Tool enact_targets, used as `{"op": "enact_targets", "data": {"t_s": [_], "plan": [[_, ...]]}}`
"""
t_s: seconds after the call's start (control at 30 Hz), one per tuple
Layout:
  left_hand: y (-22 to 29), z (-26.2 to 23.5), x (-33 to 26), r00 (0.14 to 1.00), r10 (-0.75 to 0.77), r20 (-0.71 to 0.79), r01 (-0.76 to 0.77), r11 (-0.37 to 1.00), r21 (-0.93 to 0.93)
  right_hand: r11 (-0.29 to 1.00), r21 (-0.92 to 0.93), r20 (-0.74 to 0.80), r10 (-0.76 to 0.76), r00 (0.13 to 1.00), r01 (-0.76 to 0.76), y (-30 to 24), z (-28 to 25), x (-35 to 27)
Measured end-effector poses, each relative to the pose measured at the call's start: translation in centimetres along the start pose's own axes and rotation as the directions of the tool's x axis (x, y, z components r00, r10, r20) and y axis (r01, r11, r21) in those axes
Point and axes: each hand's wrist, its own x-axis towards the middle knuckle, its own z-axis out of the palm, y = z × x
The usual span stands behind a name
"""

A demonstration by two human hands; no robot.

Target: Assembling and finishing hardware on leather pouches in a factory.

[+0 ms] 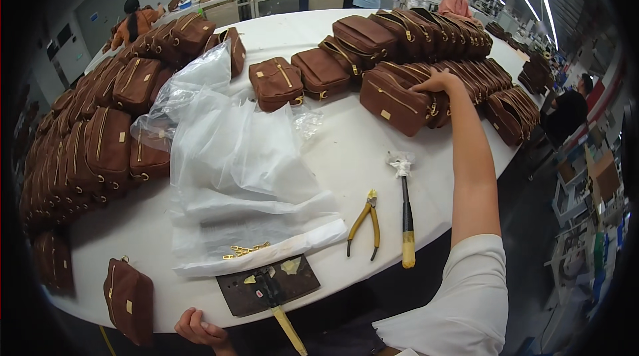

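My right arm stretches far across the table to a row of brown leather bags on the right. There my right hand (439, 81) grips the top of the front brown bag (394, 104), which has a gold zipper and a small gold plate. Beside the near table edge, my left hand (200, 327) is closed, fingers curled, with nothing showing in it. Left of it a single brown bag (128, 303) lies at the edge. Close on its right is a dark board (229, 293) carrying a dark tool with a yellow-wrapped handle (287, 331).
Yellow-handled pliers (364, 224) and a hammer with a wrapped head (407, 213) lie mid-table. White plastic sheeting (233, 170) spreads centrally, with gold chain links (246, 249) on it. Stacked brown bags (100, 146) fill the left side. People work at the far side.
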Motion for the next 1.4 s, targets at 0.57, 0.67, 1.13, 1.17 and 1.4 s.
{"op": "enact_targets", "data": {"t_s": [0.57, 0.67, 1.13, 1.17, 1.4], "plan": [[1.0, -0.1, -0.8, 1.0, 0.007, -0.023, -0.005, 0.998, 0.065, 0.984, 0.148, -0.058, -0.087, 0.994, 0.095, 0.7, 1.3, 0.8], [1.2, 0.8, -0.2, 0.998, 0.027, -0.056, -0.025, 0.999, 0.034, 0.972, 0.183, -0.179, -0.114, 0.977, 0.147, 1.5, 2.2, 0.0], [1.6, 1.1, 1.1, 0.988, 0.057, -0.146, -0.058, 0.998, 0.0, 0.958, 0.104, -0.27, -0.233, 0.934, 0.269, -9.5, 4.1, -12.7], [1.8, 1.0, 1.3, 0.987, 0.055, -0.152, -0.056, 0.998, -0.006, 0.961, 0.075, -0.255, -0.241, 0.936, 0.268, -11.0, 4.8, -13.9], [1.9, 1.1, 1.2, 0.989, 0.036, -0.141, -0.039, 0.999, -0.015, 0.567, -0.011, -0.646, -0.633, 0.427, 0.823, -15.2, 7.8, -22.4]]}}
